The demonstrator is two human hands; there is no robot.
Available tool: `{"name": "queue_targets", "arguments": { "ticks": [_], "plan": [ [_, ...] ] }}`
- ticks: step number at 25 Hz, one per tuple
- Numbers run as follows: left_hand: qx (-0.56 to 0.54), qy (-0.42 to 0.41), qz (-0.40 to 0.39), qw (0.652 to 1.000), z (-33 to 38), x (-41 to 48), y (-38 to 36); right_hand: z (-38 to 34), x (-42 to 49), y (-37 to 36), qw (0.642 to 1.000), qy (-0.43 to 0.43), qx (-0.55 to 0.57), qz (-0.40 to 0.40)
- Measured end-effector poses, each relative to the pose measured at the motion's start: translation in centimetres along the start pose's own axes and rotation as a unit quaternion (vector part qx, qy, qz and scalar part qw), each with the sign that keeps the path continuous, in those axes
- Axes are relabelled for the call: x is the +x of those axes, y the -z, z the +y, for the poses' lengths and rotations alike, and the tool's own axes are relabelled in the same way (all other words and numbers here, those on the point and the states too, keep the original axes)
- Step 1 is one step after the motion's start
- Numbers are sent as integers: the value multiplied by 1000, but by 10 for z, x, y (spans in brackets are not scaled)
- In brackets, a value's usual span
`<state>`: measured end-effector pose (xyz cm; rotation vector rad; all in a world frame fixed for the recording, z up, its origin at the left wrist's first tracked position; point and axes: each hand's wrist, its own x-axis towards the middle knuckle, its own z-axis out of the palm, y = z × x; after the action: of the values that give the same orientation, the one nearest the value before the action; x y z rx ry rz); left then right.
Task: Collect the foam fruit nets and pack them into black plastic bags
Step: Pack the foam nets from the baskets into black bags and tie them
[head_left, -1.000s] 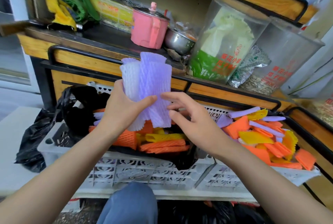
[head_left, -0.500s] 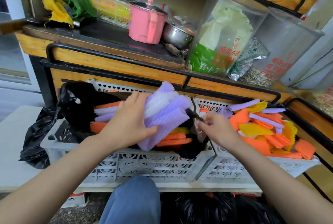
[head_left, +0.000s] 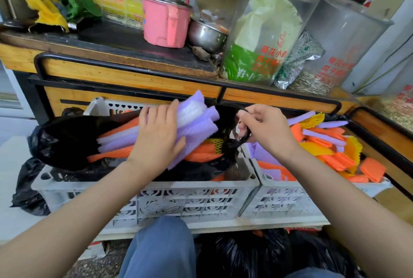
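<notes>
Now left hand, fingers flat and spread, presses purple net bundle into black bag lining left crate. Right hand pinches bag rim, likely keeping mouth wide for foam. Loose nets wait in right crate.

Soft, even daylight, quite bright, with only weak shadows under the shelf. The clear jars carry pale glare. Straight edges bend near the borders, and the black plastic bag loses detail in its dark folds
</notes>
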<state>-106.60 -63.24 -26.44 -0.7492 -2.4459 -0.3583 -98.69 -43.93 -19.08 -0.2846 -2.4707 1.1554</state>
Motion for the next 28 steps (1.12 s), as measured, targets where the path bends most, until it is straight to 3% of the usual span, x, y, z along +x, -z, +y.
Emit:
{"name": "queue_targets", "arguments": {
  "ticks": [2, 8, 11, 16, 21, 24, 28],
  "plan": [
    [8, 14, -17, 1000, 4, 7, -4, -1, 0, 0, 1000, -4, 23, 0],
    [11, -145, -122, 982, 13, -8, -39, 6, 6, 7, 1000, 12, 1, 3],
    [-84, -131, -197, 968, 19, -21, -38, 14, 13, 11, 1000, 0, 3, 13],
    [-4, -155, -180, 971, 2, -9, -56, 22, 21, 12, 999, 5, 26, 34],
    [57, -138, -268, 952, 5, -8, -68, 27, 24, 11, 999, 36, -5, 24],
    [65, -171, -228, 956, 15, -17, -57, 40, 25, 17, 997, 54, -54, -26],
    [12, -220, -60, 974, 26, -10, -40, 66, 10, 38, 974, 127, -149, -119]
  ]
}}
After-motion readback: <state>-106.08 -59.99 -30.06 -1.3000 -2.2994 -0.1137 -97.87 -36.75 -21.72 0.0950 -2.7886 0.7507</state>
